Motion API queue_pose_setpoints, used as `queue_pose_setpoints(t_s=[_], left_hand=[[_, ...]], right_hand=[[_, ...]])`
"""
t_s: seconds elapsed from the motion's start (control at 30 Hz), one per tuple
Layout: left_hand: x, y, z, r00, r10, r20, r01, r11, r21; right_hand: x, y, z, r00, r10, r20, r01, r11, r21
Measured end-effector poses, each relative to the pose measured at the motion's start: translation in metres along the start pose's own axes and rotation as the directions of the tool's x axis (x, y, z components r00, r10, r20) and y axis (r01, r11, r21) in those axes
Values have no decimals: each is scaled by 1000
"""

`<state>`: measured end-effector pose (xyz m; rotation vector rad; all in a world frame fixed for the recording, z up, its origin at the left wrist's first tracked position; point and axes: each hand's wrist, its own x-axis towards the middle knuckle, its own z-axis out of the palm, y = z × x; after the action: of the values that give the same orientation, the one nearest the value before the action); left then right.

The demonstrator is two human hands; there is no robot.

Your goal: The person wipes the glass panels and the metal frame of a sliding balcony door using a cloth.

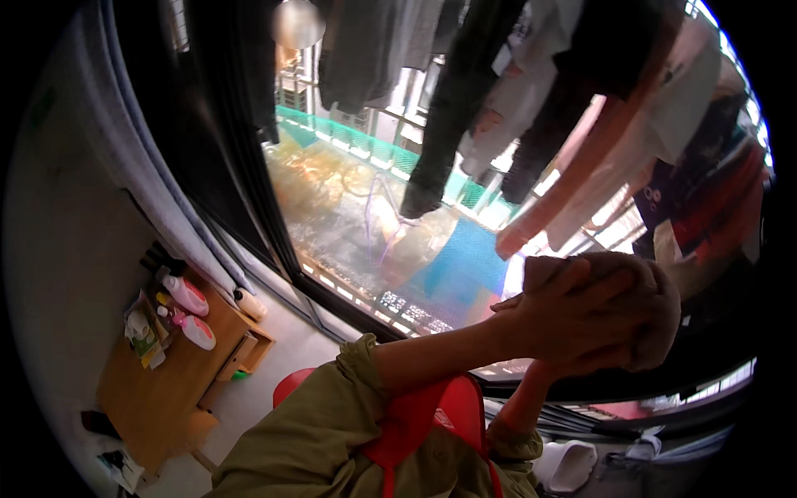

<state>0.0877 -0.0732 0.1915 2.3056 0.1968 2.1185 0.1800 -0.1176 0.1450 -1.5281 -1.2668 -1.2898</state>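
Observation:
At right of the head view, both hands are raised together in front of the hanging laundry. My left hand [563,324] lies across the near side of a brown-grey bundle [663,311], fingers curled over it. The bundle is rounded and looks like wadded cloth, but shadow hides its exact kind. My right hand [563,371] is lower and mostly behind the left, supporting the bundle from beneath; most of its fingers are hidden. Dark trousers [429,137] and a long reddish garment [573,180] hang beyond the hands.
A black-framed sliding door [299,280] opens onto a caged balcony with a blue mat [464,261] and green mesh [348,137]. At left, a wooden table [149,404] holds pink-and-white bottles [187,295]. A white clog [566,464] sits at lower right.

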Motion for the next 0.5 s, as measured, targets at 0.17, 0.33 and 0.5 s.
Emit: queue_pose_setpoints(t_s=[0.17,0.33,0.5], left_hand=[[-24,-47,-50,976,-15,-217,108,901,421],[-27,-95,-109,923,-91,-374,275,836,475],[-115,-160,-172,763,-438,-475,619,707,342]], right_hand=[[20,-61,24,997,-82,3,82,995,55],[35,-130,45,980,-194,41,189,977,103],[21,-227,75,907,-410,91,380,894,236]])
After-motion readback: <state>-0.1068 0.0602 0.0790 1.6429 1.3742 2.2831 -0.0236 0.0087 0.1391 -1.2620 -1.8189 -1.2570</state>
